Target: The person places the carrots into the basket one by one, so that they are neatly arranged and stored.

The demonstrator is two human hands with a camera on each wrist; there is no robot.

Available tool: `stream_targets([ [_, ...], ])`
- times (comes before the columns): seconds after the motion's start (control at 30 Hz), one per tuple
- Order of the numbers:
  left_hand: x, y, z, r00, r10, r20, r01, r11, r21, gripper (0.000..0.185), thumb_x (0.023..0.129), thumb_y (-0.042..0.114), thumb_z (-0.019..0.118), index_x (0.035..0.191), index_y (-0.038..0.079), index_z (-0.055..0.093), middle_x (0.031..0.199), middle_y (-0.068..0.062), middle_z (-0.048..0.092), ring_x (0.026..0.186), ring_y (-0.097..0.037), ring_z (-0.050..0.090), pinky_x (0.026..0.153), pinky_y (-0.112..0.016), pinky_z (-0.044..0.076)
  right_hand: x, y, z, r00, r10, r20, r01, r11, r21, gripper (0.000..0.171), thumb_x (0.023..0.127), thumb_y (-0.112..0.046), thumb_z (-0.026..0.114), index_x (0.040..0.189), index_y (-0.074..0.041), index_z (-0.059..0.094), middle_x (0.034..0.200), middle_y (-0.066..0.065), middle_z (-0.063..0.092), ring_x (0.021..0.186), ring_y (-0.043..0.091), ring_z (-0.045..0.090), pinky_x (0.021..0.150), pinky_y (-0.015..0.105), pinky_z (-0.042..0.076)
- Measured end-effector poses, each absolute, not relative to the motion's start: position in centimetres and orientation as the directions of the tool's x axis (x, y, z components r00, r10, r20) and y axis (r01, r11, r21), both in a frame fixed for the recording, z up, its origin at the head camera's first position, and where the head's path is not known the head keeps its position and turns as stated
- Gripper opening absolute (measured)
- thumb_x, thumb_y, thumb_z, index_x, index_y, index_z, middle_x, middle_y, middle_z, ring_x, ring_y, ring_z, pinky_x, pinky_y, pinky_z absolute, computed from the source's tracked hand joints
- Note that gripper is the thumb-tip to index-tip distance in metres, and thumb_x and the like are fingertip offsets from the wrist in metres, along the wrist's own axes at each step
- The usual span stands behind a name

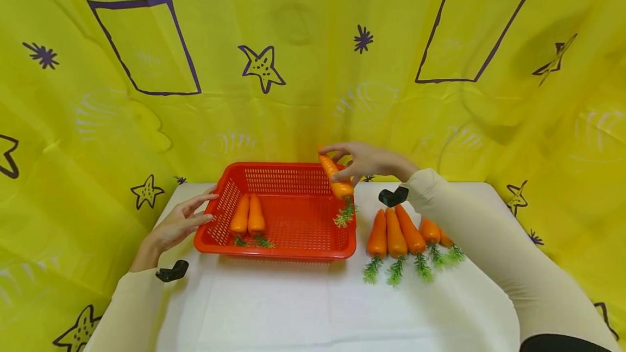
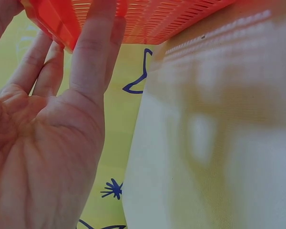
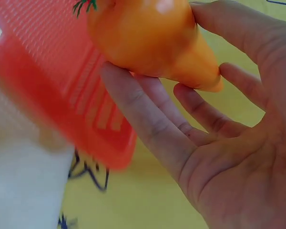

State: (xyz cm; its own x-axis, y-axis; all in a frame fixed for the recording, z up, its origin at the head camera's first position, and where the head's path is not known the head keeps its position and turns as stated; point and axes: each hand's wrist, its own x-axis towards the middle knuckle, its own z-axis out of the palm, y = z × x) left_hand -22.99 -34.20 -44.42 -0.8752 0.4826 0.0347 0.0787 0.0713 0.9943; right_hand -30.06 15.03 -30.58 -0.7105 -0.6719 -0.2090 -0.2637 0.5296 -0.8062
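A red plastic basket (image 1: 293, 246) stands on the white table and holds two orange carrots (image 1: 248, 215) at its left side. My right hand (image 1: 364, 161) pinches another carrot (image 1: 335, 179) over the basket's right rim, its green top (image 1: 344, 214) hanging down. In the right wrist view the carrot (image 3: 152, 40) lies between thumb and fingers (image 3: 148, 119), above the basket (image 3: 47, 86). My left hand (image 1: 183, 219) rests with straight fingers against the basket's left wall; the left wrist view shows the fingers (image 2: 93, 52) touching the rim (image 2: 148, 21).
Several more carrots (image 1: 401, 235) lie in a row right of the basket, green tops toward me. White cloth covers the table (image 1: 303, 314). A yellow patterned curtain (image 1: 303, 58) hangs close behind and around the sides.
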Motion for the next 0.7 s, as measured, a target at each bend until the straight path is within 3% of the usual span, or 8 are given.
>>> stream_targets([
  [0.17,-23.0,-34.2,-44.5,-0.874,0.485,0.037,0.078,0.066,0.995,0.052,0.103,-0.004,0.053,0.153,-0.005,0.037,0.174,-0.005,0.002,0.15,-0.052,0.01,0.103,-0.028,0.051,-30.6,11.6,-32.0,-0.684,-0.702,-0.199,-0.256,0.487,-0.835,0.073,0.095,-0.014,0.076,0.158,-0.02,0.041,0.15,0.018,0.044,0.092,0.028,0.07,0.075,0.05,0.062],
  [0.33,-22.9,-34.3,-44.5,-0.872,0.488,0.046,0.084,0.057,0.995,0.052,0.103,-0.005,0.053,0.153,-0.006,0.037,0.174,-0.005,0.003,0.145,-0.021,0.038,0.103,-0.029,0.051,-30.9,8.4,-33.4,-0.653,-0.732,-0.196,-0.274,0.469,-0.84,0.072,0.094,-0.015,0.077,0.157,-0.014,0.042,0.141,0.02,0.047,0.093,0.028,0.066,0.075,0.051,0.062],
  [0.4,-22.9,-34.4,-44.5,-0.872,0.487,0.047,0.084,0.055,0.995,0.052,0.103,-0.005,0.053,0.153,-0.006,0.038,0.174,-0.004,0.003,0.143,-0.015,0.039,0.103,-0.029,0.051,-30.9,7.3,-33.9,-0.647,-0.734,-0.203,-0.272,0.472,-0.839,0.069,0.094,-0.015,0.076,0.155,-0.014,0.044,0.139,0.019,0.047,0.097,0.029,0.065,0.075,0.05,0.062],
  [0.57,-22.8,-34.3,-44.4,-0.87,0.49,0.046,0.088,0.064,0.994,0.052,0.104,-0.005,0.052,0.153,-0.006,0.037,0.174,-0.003,0.004,0.148,-0.021,0.03,0.104,-0.027,0.05,-31.1,5.0,-35.6,-0.647,-0.728,-0.226,-0.223,0.464,-0.857,0.061,0.094,-0.015,0.076,0.148,-0.012,0.049,0.137,0.016,0.049,0.103,0.028,0.062,0.075,0.049,0.063],
  [0.7,-23.0,-34.2,-44.3,-0.865,0.499,0.056,0.094,0.052,0.994,0.052,0.104,-0.006,0.052,0.153,-0.007,0.036,0.174,-0.005,0.002,0.14,-0.008,0.04,0.103,-0.027,0.051,-31.5,3.8,-37.0,-0.653,-0.72,-0.235,-0.186,0.453,-0.872,0.057,0.094,-0.015,0.077,0.144,-0.011,0.052,0.134,0.015,0.052,0.1,0.028,0.063,0.073,0.047,0.063],
])
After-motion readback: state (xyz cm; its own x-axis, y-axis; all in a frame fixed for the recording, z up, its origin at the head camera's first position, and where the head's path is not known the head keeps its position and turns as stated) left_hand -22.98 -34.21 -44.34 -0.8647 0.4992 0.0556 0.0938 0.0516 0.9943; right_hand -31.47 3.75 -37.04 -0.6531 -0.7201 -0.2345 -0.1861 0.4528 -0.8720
